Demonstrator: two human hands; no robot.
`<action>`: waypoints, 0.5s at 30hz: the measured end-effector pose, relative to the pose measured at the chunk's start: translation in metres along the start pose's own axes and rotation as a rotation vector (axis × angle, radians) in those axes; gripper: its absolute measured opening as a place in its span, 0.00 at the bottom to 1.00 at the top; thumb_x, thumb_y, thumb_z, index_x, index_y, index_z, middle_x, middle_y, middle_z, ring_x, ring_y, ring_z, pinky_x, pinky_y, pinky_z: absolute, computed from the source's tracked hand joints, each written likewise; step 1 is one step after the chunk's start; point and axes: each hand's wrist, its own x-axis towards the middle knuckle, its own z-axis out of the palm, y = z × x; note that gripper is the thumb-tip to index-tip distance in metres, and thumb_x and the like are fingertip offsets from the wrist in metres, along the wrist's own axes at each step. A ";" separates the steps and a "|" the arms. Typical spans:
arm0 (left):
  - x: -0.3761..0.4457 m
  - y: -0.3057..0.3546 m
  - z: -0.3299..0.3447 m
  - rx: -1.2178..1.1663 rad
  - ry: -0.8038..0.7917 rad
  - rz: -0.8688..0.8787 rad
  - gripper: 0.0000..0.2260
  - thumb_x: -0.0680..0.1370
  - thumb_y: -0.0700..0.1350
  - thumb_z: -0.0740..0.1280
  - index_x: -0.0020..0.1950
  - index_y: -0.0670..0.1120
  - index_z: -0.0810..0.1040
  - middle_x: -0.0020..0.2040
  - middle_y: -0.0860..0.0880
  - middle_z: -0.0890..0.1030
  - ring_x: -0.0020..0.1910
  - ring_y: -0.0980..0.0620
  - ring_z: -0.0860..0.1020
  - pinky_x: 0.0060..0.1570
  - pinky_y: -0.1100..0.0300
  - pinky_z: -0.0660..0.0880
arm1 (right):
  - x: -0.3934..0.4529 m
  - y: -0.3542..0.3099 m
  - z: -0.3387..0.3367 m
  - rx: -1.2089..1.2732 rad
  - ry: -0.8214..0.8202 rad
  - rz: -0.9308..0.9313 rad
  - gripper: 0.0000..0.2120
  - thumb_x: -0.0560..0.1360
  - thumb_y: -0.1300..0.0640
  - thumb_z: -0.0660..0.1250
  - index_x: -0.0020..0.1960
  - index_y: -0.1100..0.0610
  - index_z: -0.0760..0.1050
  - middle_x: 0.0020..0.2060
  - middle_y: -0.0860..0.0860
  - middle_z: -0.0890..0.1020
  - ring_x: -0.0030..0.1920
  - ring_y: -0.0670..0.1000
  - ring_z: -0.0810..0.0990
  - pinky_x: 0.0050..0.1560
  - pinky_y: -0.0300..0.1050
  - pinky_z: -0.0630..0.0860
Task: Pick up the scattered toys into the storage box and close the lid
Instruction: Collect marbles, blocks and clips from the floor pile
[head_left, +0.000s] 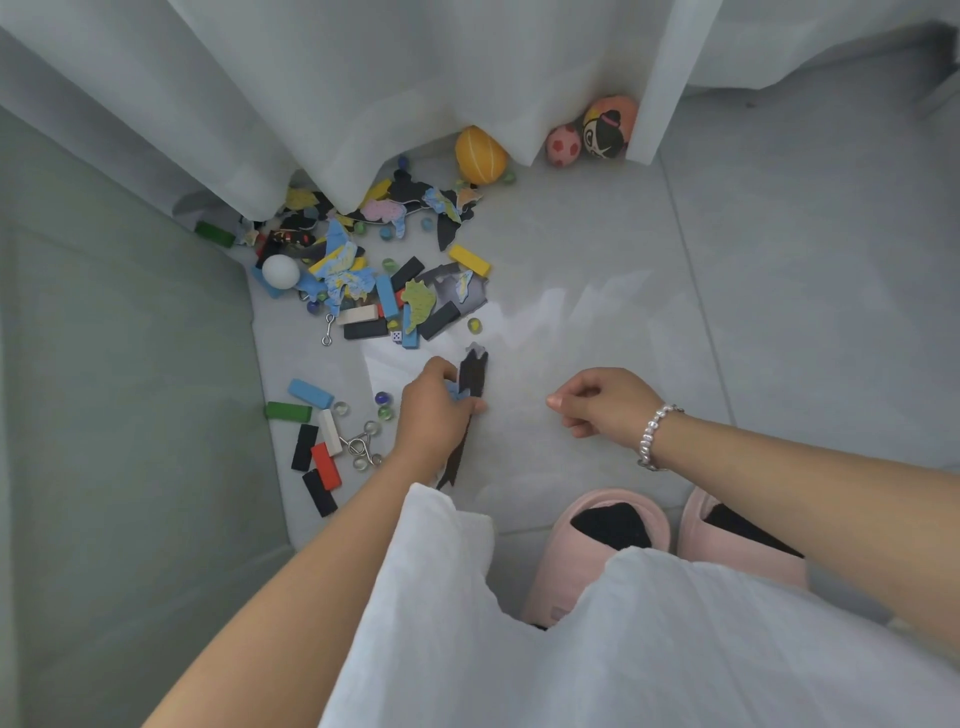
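Grey tiled floor (597, 249), white curtain (363, 93) hanging over the far edge of the toy pile and hiding part of it. Green-tinted translucent wall (130, 389) along the left; cannot tell if it is the storage box. Pink slippers (592, 551) near bottom. Orange ball (480, 155), pink ball (563, 145) and cartoon-face ball (608, 127) sit by the curtain hem. Mixed pile of puzzle pieces (343, 265), domino blocks and marbles at centre left; second block cluster (317, 452) lower left with metal ring puzzle (361, 447). Left hand (434, 410) grips dark puzzle pieces (474, 376), long axis pointing away from the person, roughly upright in view. Right hand (605, 402) loosely curled, holding nothing visible, beaded bracelet (654, 436) on wrist.
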 end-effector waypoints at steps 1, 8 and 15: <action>0.001 0.000 0.000 -0.072 0.026 -0.022 0.13 0.73 0.43 0.72 0.49 0.45 0.68 0.42 0.48 0.72 0.40 0.50 0.70 0.29 0.63 0.63 | 0.000 0.000 0.000 0.003 0.002 0.000 0.07 0.72 0.57 0.70 0.38 0.57 0.75 0.34 0.53 0.79 0.39 0.53 0.80 0.53 0.51 0.79; 0.020 0.020 0.006 -0.084 0.032 0.058 0.17 0.70 0.45 0.75 0.54 0.44 0.73 0.52 0.46 0.73 0.43 0.51 0.72 0.40 0.62 0.72 | 0.001 0.000 -0.001 0.013 0.010 -0.002 0.07 0.72 0.57 0.71 0.38 0.56 0.75 0.34 0.52 0.80 0.40 0.53 0.80 0.51 0.49 0.80; 0.022 0.033 0.020 0.114 0.054 -0.003 0.17 0.75 0.41 0.69 0.61 0.38 0.69 0.60 0.40 0.75 0.59 0.41 0.74 0.52 0.54 0.72 | 0.005 -0.002 -0.004 -0.016 0.040 0.002 0.07 0.72 0.60 0.70 0.37 0.57 0.75 0.33 0.53 0.78 0.34 0.49 0.78 0.44 0.43 0.79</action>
